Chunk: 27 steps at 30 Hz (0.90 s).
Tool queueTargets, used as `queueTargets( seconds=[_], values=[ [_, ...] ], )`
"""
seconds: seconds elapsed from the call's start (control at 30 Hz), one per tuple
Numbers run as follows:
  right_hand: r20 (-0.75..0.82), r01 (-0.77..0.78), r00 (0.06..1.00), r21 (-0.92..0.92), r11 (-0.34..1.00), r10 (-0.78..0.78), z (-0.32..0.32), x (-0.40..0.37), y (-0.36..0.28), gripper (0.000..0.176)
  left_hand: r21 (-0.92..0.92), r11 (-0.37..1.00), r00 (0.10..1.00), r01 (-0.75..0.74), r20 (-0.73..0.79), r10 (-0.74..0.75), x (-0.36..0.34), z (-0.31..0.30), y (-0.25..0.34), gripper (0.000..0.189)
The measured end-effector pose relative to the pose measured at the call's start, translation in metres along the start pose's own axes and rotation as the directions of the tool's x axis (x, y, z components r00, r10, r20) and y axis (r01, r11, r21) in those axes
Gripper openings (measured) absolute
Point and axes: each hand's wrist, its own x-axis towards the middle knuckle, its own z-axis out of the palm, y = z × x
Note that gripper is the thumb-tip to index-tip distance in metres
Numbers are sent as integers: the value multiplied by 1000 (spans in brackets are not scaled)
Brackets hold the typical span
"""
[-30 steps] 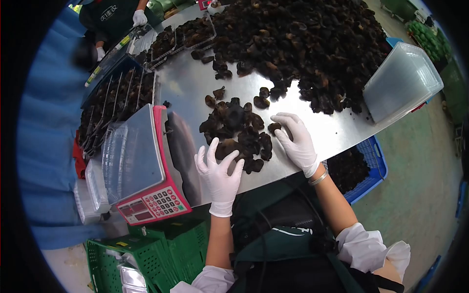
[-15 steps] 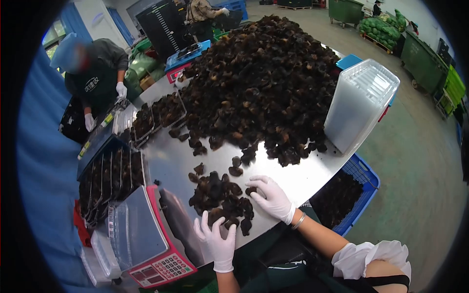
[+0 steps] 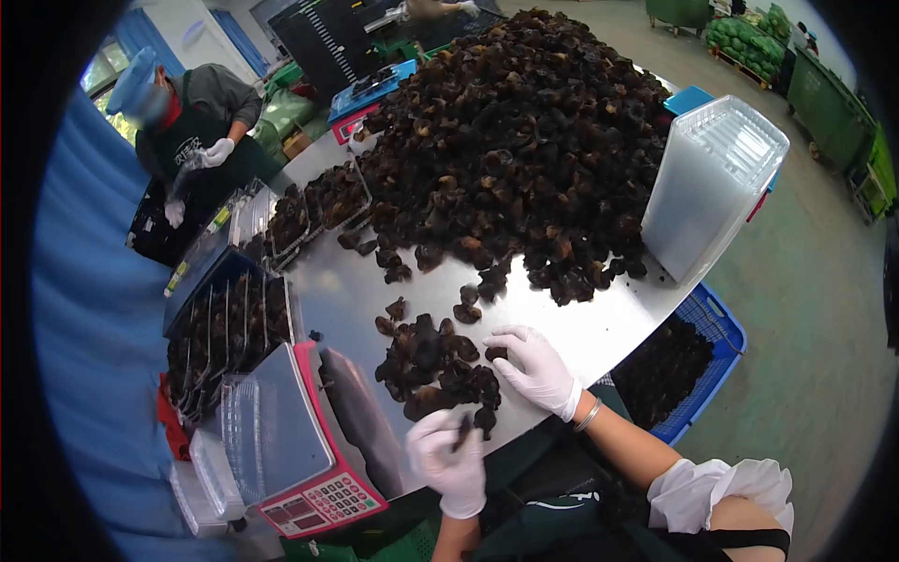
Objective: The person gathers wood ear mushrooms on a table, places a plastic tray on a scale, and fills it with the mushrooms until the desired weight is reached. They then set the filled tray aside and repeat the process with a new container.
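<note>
A small group of dark wood ear mushrooms point(image 3: 426, 361) lies on the metal table in front of me. My left hand point(image 3: 449, 462), in a white glove, is at the table's near edge, a little blurred. Its fingers are closed around a dark mushroom piece point(image 3: 464, 428). To the right of the group, my right hand point(image 3: 536, 372), also gloved, rests on the table with curled fingers around another mushroom piece point(image 3: 496, 353). Behind both hands rises a large heap of the same mushrooms point(image 3: 515, 150).
A pink-framed scale point(image 3: 323, 501) stands at my left, beside filled clear trays point(image 3: 225, 328). Stacked empty clear trays point(image 3: 716, 187) stand on the table's right side. Below is a blue basket point(image 3: 702, 375) of mushrooms. A co-worker point(image 3: 201, 122) stands across on the left.
My left hand has lifted a mushroom piece from the near side of the group and closed on it. My right hand stays almost in place. The camera view has shifted slightly.
</note>
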Motion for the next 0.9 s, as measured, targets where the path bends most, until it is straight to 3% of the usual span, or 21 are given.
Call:
queueTargets(
  seconds=[0.07,0.1,0.13,0.17,0.23,0.3,0.37,0.47,0.5,0.57,0.63,0.7,0.83,0.9],
  values=[
    [5,28,1000,-19,999,-28,1,2,6,30,-115,971,940,-212,246,235,7,28,23,41],
    [2,55,999,-44,998,-55,3,0,8,31,-148,947,841,-284,437,320,15,45,38,51],
    [-69,82,994,-33,996,-84,6,-4,7,31,-193,943,717,-271,613,331,22,61,53,61],
    [-59,85,994,-32,996,-87,6,-3,7,31,-135,980,590,-146,784,196,11,72,63,65],
    [-49,64,997,11,998,-64,4,-1,11,29,-288,912,423,-291,817,393,-3,91,62,60],
    [-35,29,999,46,999,-28,2,-2,8,29,-345,903,429,-255,797,426,-18,89,54,53],
    [-47,39,998,40,998,-37,3,-2,9,29,-267,921,494,-283,783,379,-17,75,42,43],
    [-59,84,995,38,996,-82,5,-1,14,32,-28,922,710,-386,629,317,-12,45,19,39],
    [-40,77,996,50,996,-75,5,-2,12,32,161,880,761,-447,586,279,-16,32,9,44],
    [-108,-79,987,309,948,118,4,-4,6,32,431,800,845,-418,508,167,-24,6,-13,68],
    [-177,-90,976,192,977,125,1,-2,13,34,635,724,910,-269,414,-26,-25,-7,-23,89],
    [-170,-155,963,278,948,207,3,-3,15,37,698,688,911,-198,390,-134,-23,-15,-34,105],
    [-58,13,998,-8,1000,-13,17,3,-4,49,736,655,915,-173,367,-170,-13,-19,-45,108],
    [71,73,995,-139,988,-63,30,12,-21,60,759,633,937,-152,315,-153,-1,-22,-51,110]
  ],
)
